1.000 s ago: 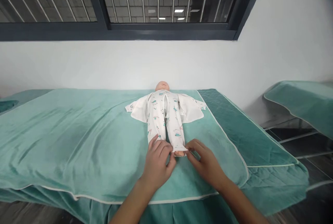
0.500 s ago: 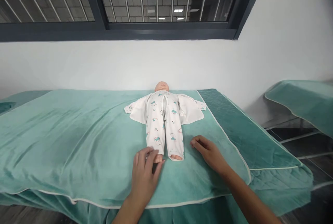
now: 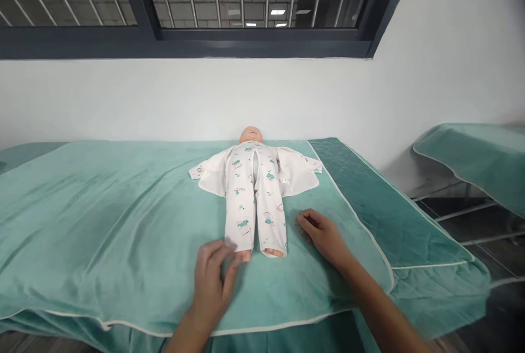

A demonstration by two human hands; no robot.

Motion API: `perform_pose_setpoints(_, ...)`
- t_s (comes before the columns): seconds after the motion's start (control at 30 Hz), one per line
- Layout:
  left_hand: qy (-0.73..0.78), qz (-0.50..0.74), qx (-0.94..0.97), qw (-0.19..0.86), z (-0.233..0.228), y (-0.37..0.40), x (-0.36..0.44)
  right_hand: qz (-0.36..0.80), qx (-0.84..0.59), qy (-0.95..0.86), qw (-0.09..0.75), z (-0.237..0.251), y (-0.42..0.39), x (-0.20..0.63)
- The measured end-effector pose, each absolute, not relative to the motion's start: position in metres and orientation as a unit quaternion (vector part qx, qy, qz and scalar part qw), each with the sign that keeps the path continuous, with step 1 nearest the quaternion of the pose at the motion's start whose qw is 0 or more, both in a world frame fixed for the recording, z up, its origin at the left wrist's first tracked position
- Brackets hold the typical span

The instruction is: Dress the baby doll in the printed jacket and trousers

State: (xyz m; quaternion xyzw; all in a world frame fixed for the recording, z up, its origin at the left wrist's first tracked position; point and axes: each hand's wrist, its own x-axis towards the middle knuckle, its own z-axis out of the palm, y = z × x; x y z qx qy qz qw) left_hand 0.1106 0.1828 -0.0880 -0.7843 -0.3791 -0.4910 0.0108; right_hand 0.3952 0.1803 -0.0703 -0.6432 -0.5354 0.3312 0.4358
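A baby doll [image 3: 251,134] lies on its back on the green blanket [image 3: 135,189], its head toward the wall and its bare feet toward me. White printed trousers [image 3: 241,194] cover its legs and reach high up its body. A white top [image 3: 301,172] is spread out on both sides, with the sleeves stretched outward. My left hand [image 3: 213,276] is open beside the foot at the left trouser cuff, and whether it touches the foot I cannot tell. To the right of the legs, my right hand [image 3: 324,232] hovers with fingers loosely bent, holding nothing.
A darker quilted cover [image 3: 369,205] shows along the right side of the bed. Behind the bed runs a white wall [image 3: 184,98] below a dark-framed barred window [image 3: 254,44]. Another surface with a green cover [image 3: 479,148] stands at the right, over metal bars.
My left hand has drawn back a little to the left and down, away from the trouser cuff. My right hand has barely moved. The view has shifted slightly.
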Motion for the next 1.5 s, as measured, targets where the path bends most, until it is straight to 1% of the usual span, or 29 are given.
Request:
perform_pose_setpoints(0.03, -0.395, -0.500, -0.771, -0.005, -0.084, 0.190, 0.108, 0.317, -0.645, -0.539, 0.439, -0.073, 0.182, 0.396)
perform_pose_setpoints(0.1, -0.438, -0.488, -0.755, -0.028, -0.077, 0.210, 0.103, 0.248, -0.644, -0.563, 0.454, -0.080, 0.188, 0.395)
perform_pose_setpoints(0.2, -0.472, -0.393, -0.789, -0.033, -0.069, 0.250, 0.102, 0.087, -0.608, -0.642, 0.459, -0.088, 0.202, 0.392)
perform_pose_setpoints(0.3, -0.453, -0.330, -0.829, -0.005, -0.064, 0.286, 0.106, -0.011, -0.578, -0.702, 0.416, -0.089, 0.221, 0.387)
perform_pose_setpoints(0.4, -0.390, -0.278, -0.878, 0.002, -0.060, 0.312, 0.113, -0.039, -0.561, -0.742, 0.365, -0.086, 0.242, 0.385)
perform_pose_setpoints(0.53, -0.346, -0.248, -0.905, -0.018, -0.054, 0.331, 0.123, -0.039, -0.530, -0.794, 0.296, -0.084, 0.267, 0.386)
perform_pose_setpoints(0.6, -0.348, -0.251, -0.903, -0.018, -0.052, 0.337, 0.128, -0.033, -0.529, -0.799, 0.285, -0.084, 0.274, 0.385)
perform_pose_setpoints(0.83, -0.378, -0.270, -0.884, -0.051, -0.043, 0.339, 0.139, 0.004, -0.546, -0.769, 0.332, -0.072, 0.274, 0.373)
perform_pose_setpoints(1.0, -0.433, -0.244, -0.862, -0.094, -0.034, 0.335, 0.141, 0.055, -0.558, -0.746, 0.361, -0.061, 0.283, 0.359)
perform_pose_setpoints(1.17, -0.443, -0.250, -0.851, -0.130, -0.033, 0.334, 0.142, 0.114, -0.562, -0.725, 0.381, -0.054, 0.282, 0.352)
perform_pose_setpoints(1.3, -0.445, -0.256, -0.853, -0.100, -0.040, 0.337, 0.141, 0.141, -0.553, -0.724, 0.387, -0.057, 0.269, 0.354)
perform_pose_setpoints(1.43, -0.423, -0.234, -0.876, -0.008, -0.048, 0.340, 0.137, 0.156, -0.552, -0.716, 0.398, -0.059, 0.265, 0.355)
perform_pose_setpoints(1.5, -0.414, -0.222, -0.882, 0.021, -0.050, 0.341, 0.134, 0.144, -0.555, -0.714, 0.403, -0.060, 0.266, 0.355)
